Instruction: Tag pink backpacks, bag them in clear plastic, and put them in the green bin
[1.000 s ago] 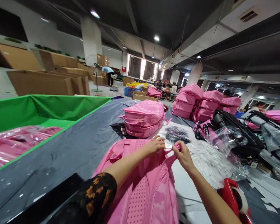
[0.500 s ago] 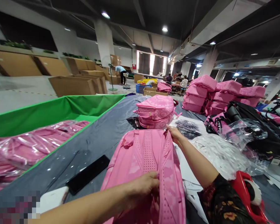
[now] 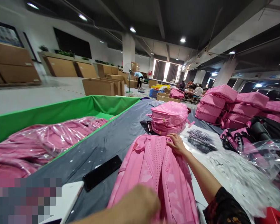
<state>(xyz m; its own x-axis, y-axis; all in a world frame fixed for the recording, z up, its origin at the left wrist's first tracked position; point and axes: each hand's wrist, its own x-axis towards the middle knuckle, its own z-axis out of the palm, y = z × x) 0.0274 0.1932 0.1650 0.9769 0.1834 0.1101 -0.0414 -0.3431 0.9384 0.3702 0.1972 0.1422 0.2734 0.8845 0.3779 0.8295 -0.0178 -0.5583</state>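
Note:
A pink backpack (image 3: 157, 161) lies in front of me with its padded back panel and shoulder straps facing up. At its top right corner, my right hand (image 3: 177, 143) is closed on the edge near the strap's upper end. My left hand (image 3: 142, 200) is over the lower part of the backpack, smeared by motion, so its fingers are not readable. Just beyond the backpack's top stands another pink backpack (image 3: 169, 116) with a zipped front. A black phone (image 3: 102, 172) rests on the grey cover to the left.
To the left, a green-walled bin (image 3: 79, 104) holds pink bags in clear plastic. Stacked pink backpacks (image 3: 212, 104) stand at the back right. A pile of clear plastic bags (image 3: 245, 174) and a red tape dispenser (image 3: 274, 216) lie on the right. People work farther back.
My view has turned left, shifting the scene rightward. My left hand has moved lower over the backpack and blurred. My right hand stays at the top right corner, fingers now more over the edge.

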